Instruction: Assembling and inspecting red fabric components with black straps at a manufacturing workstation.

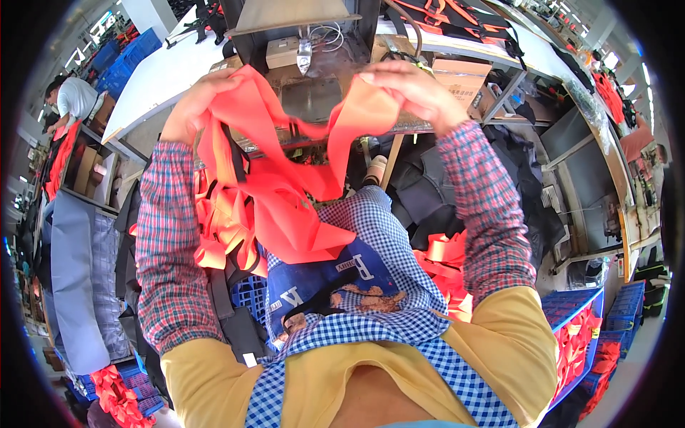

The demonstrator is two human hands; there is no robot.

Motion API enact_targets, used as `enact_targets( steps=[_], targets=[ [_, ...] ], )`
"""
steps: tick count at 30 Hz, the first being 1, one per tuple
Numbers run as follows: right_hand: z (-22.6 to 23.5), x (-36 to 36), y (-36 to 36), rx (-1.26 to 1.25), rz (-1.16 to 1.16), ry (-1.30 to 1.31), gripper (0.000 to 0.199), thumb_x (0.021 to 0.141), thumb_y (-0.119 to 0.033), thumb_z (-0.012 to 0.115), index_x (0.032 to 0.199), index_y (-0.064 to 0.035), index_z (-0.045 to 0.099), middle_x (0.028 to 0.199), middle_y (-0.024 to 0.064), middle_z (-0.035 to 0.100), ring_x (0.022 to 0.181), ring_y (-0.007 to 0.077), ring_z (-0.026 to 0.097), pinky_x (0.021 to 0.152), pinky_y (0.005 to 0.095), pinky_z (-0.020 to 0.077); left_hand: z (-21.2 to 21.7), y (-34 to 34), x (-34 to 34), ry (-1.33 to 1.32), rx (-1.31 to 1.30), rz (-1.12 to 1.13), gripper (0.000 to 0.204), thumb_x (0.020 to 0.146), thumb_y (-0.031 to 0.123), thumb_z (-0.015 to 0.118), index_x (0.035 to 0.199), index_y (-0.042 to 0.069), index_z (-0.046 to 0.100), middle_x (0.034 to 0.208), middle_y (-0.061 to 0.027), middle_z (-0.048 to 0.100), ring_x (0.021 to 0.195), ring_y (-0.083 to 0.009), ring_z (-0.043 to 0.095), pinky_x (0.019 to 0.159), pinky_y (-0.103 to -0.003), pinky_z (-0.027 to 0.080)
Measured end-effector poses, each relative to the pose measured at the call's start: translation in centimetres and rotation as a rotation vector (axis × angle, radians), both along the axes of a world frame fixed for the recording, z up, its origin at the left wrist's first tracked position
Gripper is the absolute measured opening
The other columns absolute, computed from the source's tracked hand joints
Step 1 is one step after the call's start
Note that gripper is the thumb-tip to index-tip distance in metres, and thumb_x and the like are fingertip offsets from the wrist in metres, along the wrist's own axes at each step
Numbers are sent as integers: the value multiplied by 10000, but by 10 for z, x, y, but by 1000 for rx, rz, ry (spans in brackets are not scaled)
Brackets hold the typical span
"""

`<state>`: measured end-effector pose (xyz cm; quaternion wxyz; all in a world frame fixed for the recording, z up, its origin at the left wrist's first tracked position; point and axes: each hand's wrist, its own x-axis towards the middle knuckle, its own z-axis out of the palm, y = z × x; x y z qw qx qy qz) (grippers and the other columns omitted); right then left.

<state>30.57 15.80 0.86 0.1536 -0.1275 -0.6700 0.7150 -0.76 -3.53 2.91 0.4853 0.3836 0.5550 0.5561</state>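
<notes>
A bright orange fabric strap piece [285, 207] hangs between my raised hands, its middle drooping over my lap. My left hand [202, 102] is closed on one end, fingers wrapped over the cloth. Thumb and fingers of my right hand [408, 87] pinch the other end near its top edge. A black strip shows on the fabric below my left hand. Beneath it, more orange strap pieces [222, 221] lie bunched at my left knee. A blue checked apron [364, 214] covers my legs.
A machine [307, 85] with a metal plate stands straight ahead. White tables [153, 85] flank it, the right one holding orange and black straps [446, 18]. Blue crates [571, 321] with orange pieces stand at right. Dark fabric [428, 182] is piled below. Another person [77, 100] works far left.
</notes>
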Motion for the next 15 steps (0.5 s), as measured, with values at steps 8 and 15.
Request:
enact_targets(
  steps=[8,15],
  targets=[
    [-3,6,-113,136,79,39,300,854,-125,689,1120,-3,620,1015,13,664,924,61,587,848,237,472,28,-38,146,651,121,-286,433,940,319,569,1187,-36,559,1116,-68,618,1036,-129,569,900,-239,436],
    [18,66,-120,256,41,-44,225,860,-60,657,1071,13,633,969,10,674,886,59,596,805,221,474,5,-64,155,493,25,-529,375,934,325,592,1087,-17,604,890,8,585,843,-47,495,768,-217,425]
  ],
)
